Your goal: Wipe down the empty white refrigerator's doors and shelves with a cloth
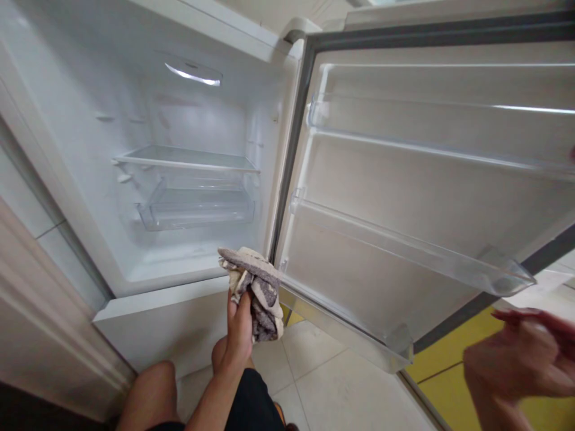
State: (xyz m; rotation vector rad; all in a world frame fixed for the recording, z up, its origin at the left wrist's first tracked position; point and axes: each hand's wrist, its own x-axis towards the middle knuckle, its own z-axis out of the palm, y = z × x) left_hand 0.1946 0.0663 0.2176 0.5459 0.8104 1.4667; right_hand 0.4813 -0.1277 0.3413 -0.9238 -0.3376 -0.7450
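Observation:
My left hand (pixel 239 326) is closed around a crumpled cloth (pixel 265 293), cream and grey-purple. The cloth is in front of the hinge-side lower corner of an open fridge (pixel 162 293). At the right edge, my right hand (pixel 525 359) is beside the lower outer part of the fridge door (pixel 368 269). Motion smears its fingers, and a dark reddish patch shows along its top; I cannot make out whether it holds anything. Inside the fridge are a glass shelf (pixel 193 157) and a clear drawer (pixel 197 209).
Clear door bins (pixel 404 239) line the swung-out door, the lowest jutting toward me. Yellow panels (pixel 431 359) stand beneath the door at right. My bent knees are close to the fridge base, above a tiled floor (pixel 332 383). A wall (pixel 54 287) borders the left.

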